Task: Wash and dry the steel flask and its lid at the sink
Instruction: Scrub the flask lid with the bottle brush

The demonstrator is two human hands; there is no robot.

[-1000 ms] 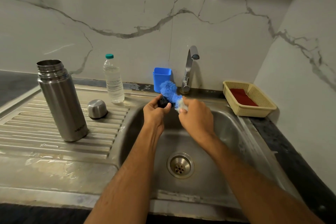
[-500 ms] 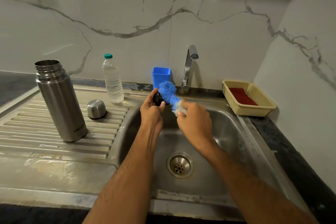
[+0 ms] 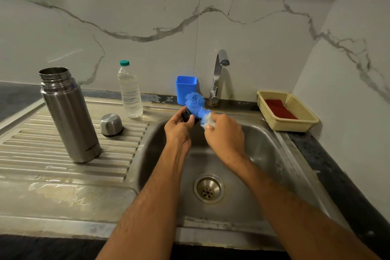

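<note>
Left hand [image 3: 178, 131] grip pinches a small black lid part [image 3: 186, 115]; right hand [image 3: 224, 136] grip clasps the blue brush [image 3: 195, 105] against it over the sink [image 3: 266, 150]. Steel flask [image 3: 70, 116] stands on the surface. Both hands have risen slightly since the earlier frame.

Both bare forearms reach forward from the near edge and converge toward the far side. The left hand [image 3: 178, 131] is curled, thumb on top, pinching a small dark piece. The right hand [image 3: 224, 135] is closed in a loose fist around a fluffy brush, knuckles up.
</note>
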